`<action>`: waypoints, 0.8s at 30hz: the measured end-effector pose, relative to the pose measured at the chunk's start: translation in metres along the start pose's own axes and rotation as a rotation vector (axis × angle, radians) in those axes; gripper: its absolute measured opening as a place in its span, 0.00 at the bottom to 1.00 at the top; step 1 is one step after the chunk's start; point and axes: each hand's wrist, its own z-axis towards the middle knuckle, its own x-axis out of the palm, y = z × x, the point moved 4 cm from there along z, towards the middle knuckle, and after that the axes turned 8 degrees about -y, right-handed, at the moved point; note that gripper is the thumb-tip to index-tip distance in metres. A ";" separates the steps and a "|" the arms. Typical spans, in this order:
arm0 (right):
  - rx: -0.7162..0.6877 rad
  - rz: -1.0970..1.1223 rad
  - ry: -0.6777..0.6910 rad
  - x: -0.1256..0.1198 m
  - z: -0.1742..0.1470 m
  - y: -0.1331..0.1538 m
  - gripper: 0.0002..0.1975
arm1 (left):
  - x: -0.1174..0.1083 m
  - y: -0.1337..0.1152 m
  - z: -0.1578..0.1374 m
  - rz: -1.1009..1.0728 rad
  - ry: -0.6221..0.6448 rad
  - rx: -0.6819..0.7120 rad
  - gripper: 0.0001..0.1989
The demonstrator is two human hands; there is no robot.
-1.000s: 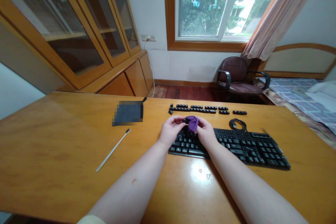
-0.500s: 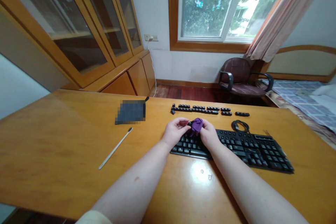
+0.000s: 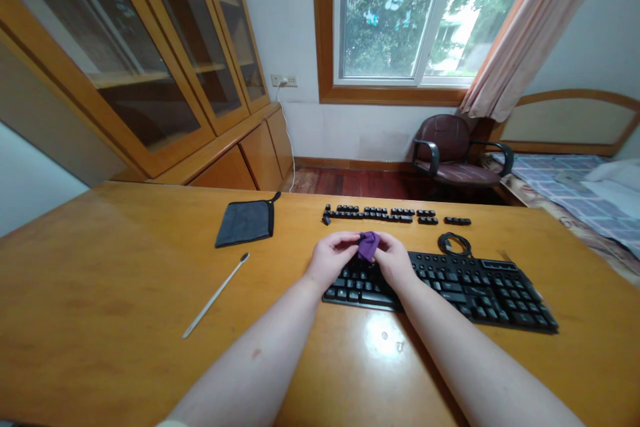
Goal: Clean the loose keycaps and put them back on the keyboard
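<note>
Over the left part of a black keyboard, my two hands meet at a crumpled purple cloth. My right hand is closed on the cloth, its fingertips pressing into the folds. Thumb and fingers of my left hand pinch a small black keycap at the cloth's left edge. Most of that keycap is hidden by the cloth and fingers. Behind the keyboard, several loose black keycaps lie in two rows on the wooden table.
A coiled black cable lies behind the keyboard. To the left are a dark zip pouch and a long white-handled brush. Beyond the table stand an office chair, a bed and a glass-door cabinet.
The purple cloth has been folded further over the keycap, covering more of it. Both hands stay close together over the keyboard. The view has shifted slightly.
</note>
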 end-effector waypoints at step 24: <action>-0.027 -0.056 -0.013 -0.003 -0.003 0.007 0.05 | -0.004 0.011 0.003 -0.008 -0.053 -0.142 0.13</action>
